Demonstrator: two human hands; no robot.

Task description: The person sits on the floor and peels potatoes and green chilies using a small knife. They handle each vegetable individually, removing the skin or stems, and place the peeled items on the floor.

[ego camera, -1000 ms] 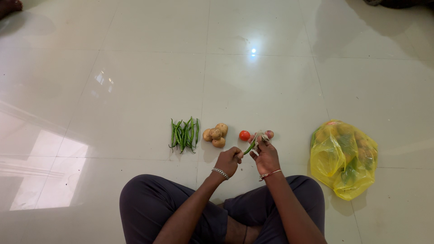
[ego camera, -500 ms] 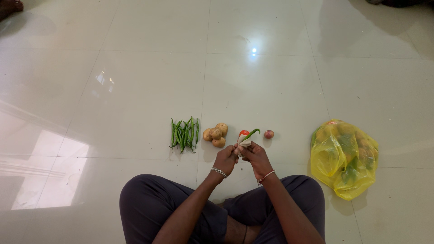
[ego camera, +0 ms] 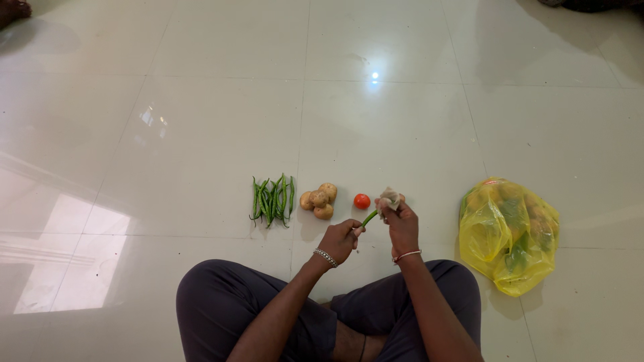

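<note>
I sit cross-legged on a glossy tiled floor. My left hand (ego camera: 341, 239) pinches the stem end of a green chilli (ego camera: 369, 217). My right hand (ego camera: 400, 221) grips a small crumpled pale cloth (ego camera: 389, 198) wrapped around the chilli's other end. Just beyond my hands lies a red tomato (ego camera: 362, 201). To its left sit a small heap of potatoes (ego camera: 319, 200) and a row of green chillies (ego camera: 272, 199).
A yellow plastic bag (ego camera: 508, 234) filled with vegetables lies on the floor to my right. Another person's foot (ego camera: 13, 10) shows at the far top left corner, and a dark shape at the top right edge.
The chilli pointed up and right half a second ago; now it lies between my hands with the cloth at its right end. My right hand moved right and hides the small reddish onion.
</note>
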